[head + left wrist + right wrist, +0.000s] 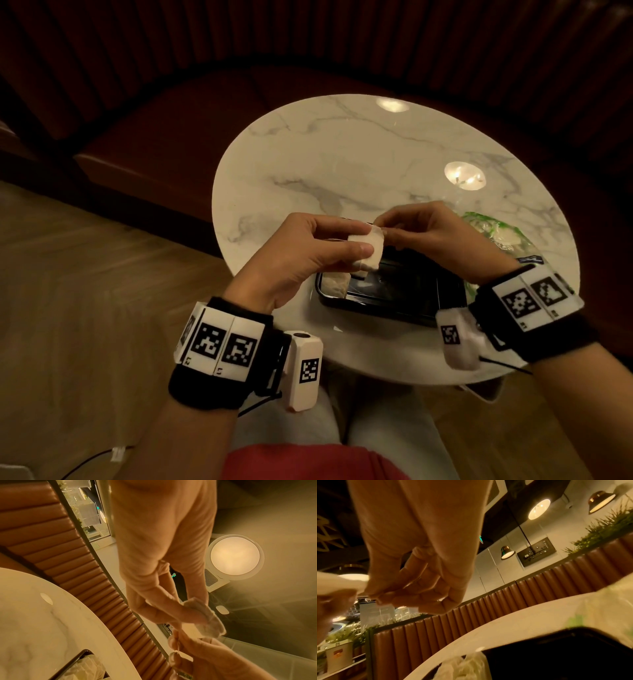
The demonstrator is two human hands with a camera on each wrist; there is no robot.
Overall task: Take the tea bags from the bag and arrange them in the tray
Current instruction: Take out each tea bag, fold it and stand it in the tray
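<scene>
Tea bag (371, 248) is held up above the black tray (390, 301), pinched between left hand (301, 253) thumb and forefinger; right hand (435, 236) pinches its upper corner. One bag (334, 284) already sits at the tray's left end. Green-printed plastic bag (496, 236) lies right of the tray on the marble table (342, 154). Risk: opposing pulls could tear the thin paper, or a loose pinch drops it off-tray. Both wrists raised, fingers curled inward.

tray (394, 301): on the table (342, 154), near edge
bag (493, 233): right of and behind the tray
tea bag (371, 248): held above the tray, between both hands
bench (171, 137): behind the table
</scene>
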